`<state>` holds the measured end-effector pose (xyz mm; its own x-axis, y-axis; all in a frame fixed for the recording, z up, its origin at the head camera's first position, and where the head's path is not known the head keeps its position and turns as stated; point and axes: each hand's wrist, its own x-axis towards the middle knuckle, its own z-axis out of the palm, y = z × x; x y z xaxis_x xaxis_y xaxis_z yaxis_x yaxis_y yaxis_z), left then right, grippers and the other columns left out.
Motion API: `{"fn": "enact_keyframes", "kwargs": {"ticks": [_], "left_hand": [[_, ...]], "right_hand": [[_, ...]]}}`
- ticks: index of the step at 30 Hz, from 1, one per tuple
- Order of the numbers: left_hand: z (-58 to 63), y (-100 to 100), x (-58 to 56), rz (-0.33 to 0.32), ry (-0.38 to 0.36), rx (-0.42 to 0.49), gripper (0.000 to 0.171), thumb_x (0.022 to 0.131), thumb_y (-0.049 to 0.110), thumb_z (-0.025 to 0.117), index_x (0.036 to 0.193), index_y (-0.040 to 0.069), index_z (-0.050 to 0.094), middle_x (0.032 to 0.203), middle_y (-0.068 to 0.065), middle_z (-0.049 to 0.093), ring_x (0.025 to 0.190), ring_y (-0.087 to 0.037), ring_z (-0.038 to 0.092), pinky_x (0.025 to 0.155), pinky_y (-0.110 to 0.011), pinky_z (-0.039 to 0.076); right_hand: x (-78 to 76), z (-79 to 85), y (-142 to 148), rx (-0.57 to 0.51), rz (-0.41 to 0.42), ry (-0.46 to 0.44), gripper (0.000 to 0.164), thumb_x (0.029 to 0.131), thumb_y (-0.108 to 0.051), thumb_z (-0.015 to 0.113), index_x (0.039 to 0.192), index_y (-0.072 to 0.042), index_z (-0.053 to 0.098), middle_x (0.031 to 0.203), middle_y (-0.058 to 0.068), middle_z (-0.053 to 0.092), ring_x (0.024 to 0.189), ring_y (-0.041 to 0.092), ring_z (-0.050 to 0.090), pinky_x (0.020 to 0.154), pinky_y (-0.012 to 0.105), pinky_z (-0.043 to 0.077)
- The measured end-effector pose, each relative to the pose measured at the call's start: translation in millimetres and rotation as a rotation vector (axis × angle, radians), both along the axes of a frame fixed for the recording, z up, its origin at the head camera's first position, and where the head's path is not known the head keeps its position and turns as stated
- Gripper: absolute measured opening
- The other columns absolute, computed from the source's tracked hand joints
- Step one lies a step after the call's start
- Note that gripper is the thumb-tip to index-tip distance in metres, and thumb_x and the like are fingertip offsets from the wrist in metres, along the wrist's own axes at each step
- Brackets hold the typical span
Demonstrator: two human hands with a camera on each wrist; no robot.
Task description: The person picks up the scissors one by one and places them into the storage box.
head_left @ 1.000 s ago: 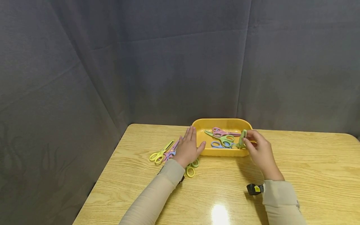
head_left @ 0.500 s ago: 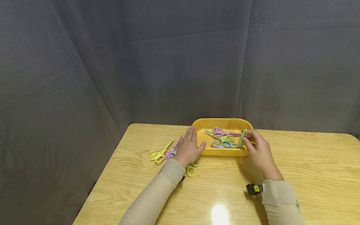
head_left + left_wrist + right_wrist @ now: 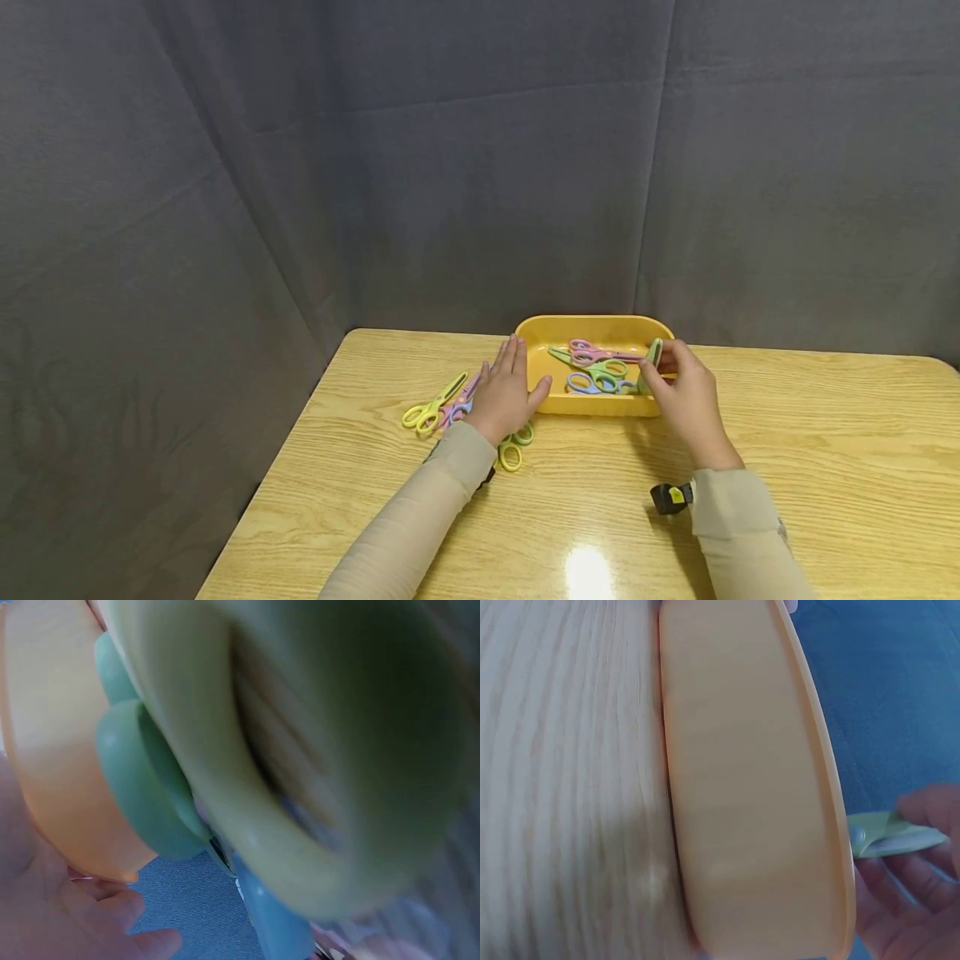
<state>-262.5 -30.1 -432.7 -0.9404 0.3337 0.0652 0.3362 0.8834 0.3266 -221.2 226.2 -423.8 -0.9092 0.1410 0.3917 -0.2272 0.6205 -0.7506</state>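
My right hand [image 3: 688, 404] pinches green scissors [image 3: 656, 352] between thumb and fingers, over the right end of the yellow tray [image 3: 600, 407]. In the right wrist view the green blade part [image 3: 866, 829] shows just beyond the tray wall [image 3: 742, 780]. With its fingers straight, my left hand [image 3: 502, 402] lies at the tray's left end. Inside the tray are pink scissors [image 3: 585, 354], green scissors [image 3: 606, 372] and blue scissors [image 3: 580, 383]. Under and beside the left hand, several more scissors lie piled, among them yellow scissors [image 3: 433, 408]; the hand partly hides them.
All stands on a wooden table [image 3: 592, 492], with a dark grey curtain [image 3: 480, 208] behind it and to the left. In the left wrist view large scissor handles [image 3: 217, 802] block much of the sight.
The green scissors have risen slightly and turned in my right hand, which has shifted a little up and left. The left hand keeps its place at the tray.
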Motion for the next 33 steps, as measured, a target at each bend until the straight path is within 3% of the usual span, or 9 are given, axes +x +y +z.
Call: {"fn": "enact_keyframes", "kwargs": {"ticks": [7,10,18,23,28,33], "left_hand": [[-1.1,-0.8,-0.8,-0.001,0.000,-0.007,0.080,0.106,0.054,0.038,0.162,0.002,0.014,0.169,-0.014,0.011,0.156,-0.025,0.007,0.122,-0.055,0.017],[-2.9,-1.0,-2.0,0.001,0.001,-0.010,0.080,0.106,0.055,0.037,0.162,0.003,0.013,0.169,-0.013,0.010,0.156,-0.025,0.007,0.122,-0.055,0.017],[-3.7,0.1,-3.8,0.000,-0.010,-0.013,0.080,0.106,0.055,0.036,0.162,0.003,0.011,0.170,-0.012,0.007,0.156,-0.027,0.007,0.123,-0.054,0.016],[-2.7,2.1,-4.2,0.003,-0.017,-0.016,0.080,0.106,0.055,0.038,0.162,0.004,0.011,0.170,-0.011,0.007,0.156,-0.026,0.007,0.123,-0.054,0.015],[-3.1,3.1,-4.0,0.006,-0.019,-0.015,0.080,0.107,0.054,0.038,0.162,0.004,0.011,0.170,-0.011,0.007,0.156,-0.026,0.007,0.123,-0.054,0.015],[-2.8,4.3,-3.8,0.007,-0.027,-0.023,0.080,0.107,0.056,0.036,0.163,0.005,0.009,0.170,-0.010,0.005,0.156,-0.023,0.004,0.123,-0.053,0.014]], "right_hand": [[-9.2,7.7,-0.4,0.071,-0.031,-0.038,0.031,0.100,-0.015,0.061,0.121,0.008,0.060,0.099,0.024,0.067,0.090,0.035,0.065,0.071,0.035,0.054],[-14.3,11.3,-1.7,0.098,-0.026,-0.059,0.031,0.099,-0.013,0.061,0.118,0.010,0.060,0.100,0.026,0.067,0.087,0.037,0.066,0.068,0.041,0.055],[-31.2,14.8,-5.4,0.153,-0.030,-0.144,0.046,0.096,-0.010,0.060,0.132,0.017,0.050,0.105,0.032,0.067,0.086,0.039,0.067,0.068,0.045,0.057],[-38.6,17.0,-9.6,0.188,-0.039,-0.179,0.041,0.095,-0.010,0.061,0.125,0.016,0.054,0.105,0.032,0.068,0.086,0.040,0.068,0.070,0.047,0.057],[-45.5,15.2,-13.0,0.213,-0.041,-0.213,0.038,0.092,-0.009,0.062,0.121,0.015,0.057,0.086,0.023,0.068,0.071,0.031,0.063,0.058,0.037,0.050],[-48.9,11.5,-13.0,0.225,-0.046,-0.267,0.034,0.093,-0.010,0.062,0.117,0.014,0.058,0.075,0.013,0.060,0.065,0.026,0.056,0.055,0.033,0.047]]}}
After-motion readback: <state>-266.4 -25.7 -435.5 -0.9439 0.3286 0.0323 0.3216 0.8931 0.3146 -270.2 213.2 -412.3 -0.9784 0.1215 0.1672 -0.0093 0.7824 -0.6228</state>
